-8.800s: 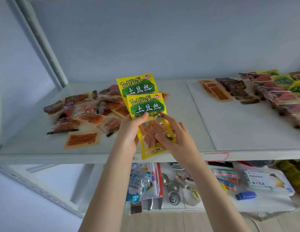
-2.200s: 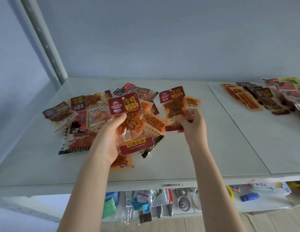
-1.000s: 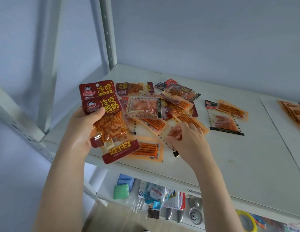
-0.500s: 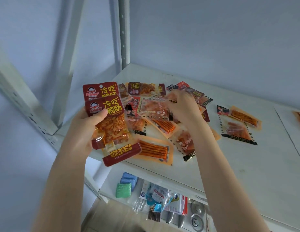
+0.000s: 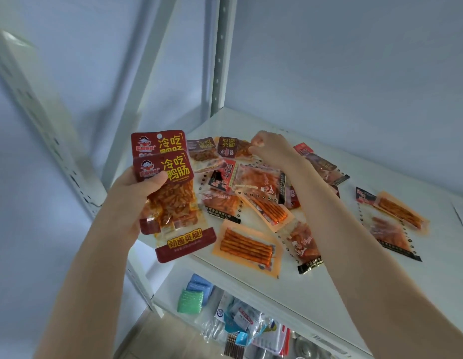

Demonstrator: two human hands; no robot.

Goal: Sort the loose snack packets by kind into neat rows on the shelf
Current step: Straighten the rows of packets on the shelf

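My left hand [image 5: 137, 193] grips two stacked dark-red duck-intestine packets [image 5: 173, 203], held up over the shelf's left front edge. My right hand [image 5: 273, 149] reaches to the back of the loose pile and pinches the right end of a small dark-red packet [image 5: 231, 149] of the same kind lying on the shelf. A similar packet [image 5: 203, 152] lies just left of it. Orange stick packets [image 5: 247, 246] and clear spicy-strip packets [image 5: 258, 181] are scattered across the white shelf [image 5: 328, 288].
Two more packets [image 5: 390, 221] lie apart at the right. A perforated metal upright [image 5: 218, 55] stands at the shelf's back-left corner. The lower shelf holds sponges [image 5: 191, 299], bagged goods [image 5: 240, 322] and metal utensils.
My right hand moved from the pile's front to its back and took hold of the small dark-red packet. My left hand kept its two packets. The view swung left.
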